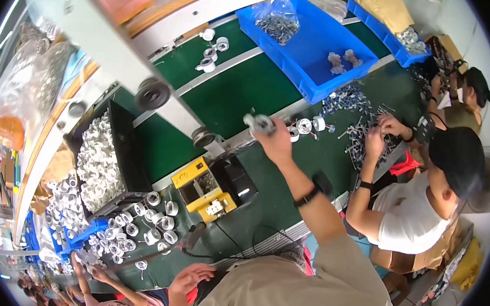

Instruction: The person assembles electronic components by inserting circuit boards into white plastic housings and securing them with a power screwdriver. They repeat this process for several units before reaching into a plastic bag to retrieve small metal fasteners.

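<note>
Round grey-white part (257, 123), and it's up in the person's right hand (278, 145), fingers closed around it, beyond and to the right of the yellow box (203, 189); whether it touches the table (308, 158) below, one cannot tell. Just right of that hand, three white housings (304, 126) sit in a group, wires showing. And the left hand (191, 278)? On the near side of the yellow box, loosely spread, nothing visible in it. Progress, then: four white pieces (208, 64) rest on the green belt (239, 86) beyond the yellow box, perhaps finished ones. Plenty seems left: loose white units (167, 223) crowd the near left of the yellow box, and the black bin (128, 144) farther left is heaped with white pieces.
</note>
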{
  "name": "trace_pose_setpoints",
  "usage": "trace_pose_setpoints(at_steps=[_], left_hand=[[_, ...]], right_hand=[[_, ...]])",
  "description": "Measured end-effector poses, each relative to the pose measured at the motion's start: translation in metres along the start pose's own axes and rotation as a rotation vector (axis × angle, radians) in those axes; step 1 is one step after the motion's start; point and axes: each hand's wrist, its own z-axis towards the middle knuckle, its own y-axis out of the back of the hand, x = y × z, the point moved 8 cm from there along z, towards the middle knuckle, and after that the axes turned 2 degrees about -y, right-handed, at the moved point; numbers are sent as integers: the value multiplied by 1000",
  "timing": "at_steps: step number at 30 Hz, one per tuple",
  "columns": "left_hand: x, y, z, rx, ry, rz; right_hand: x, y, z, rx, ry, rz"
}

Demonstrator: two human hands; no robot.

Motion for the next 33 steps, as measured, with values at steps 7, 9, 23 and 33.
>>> trace_pose_setpoints(at_steps=[7, 9, 23, 33], left_hand=[[16, 77, -90, -892, -320, -345], [8, 91, -96, -935, -321, -295], [21, 195, -153, -1040, 36, -128], [131, 222, -202, -934, 326, -87]], right_hand=[[-6, -143, 189, -72, -34, -205], [-6, -173, 229, -93, -46, -200], [-35, -207, 236, 3, -4, -58], [-65, 39, 65, 6, -134, -1029]])
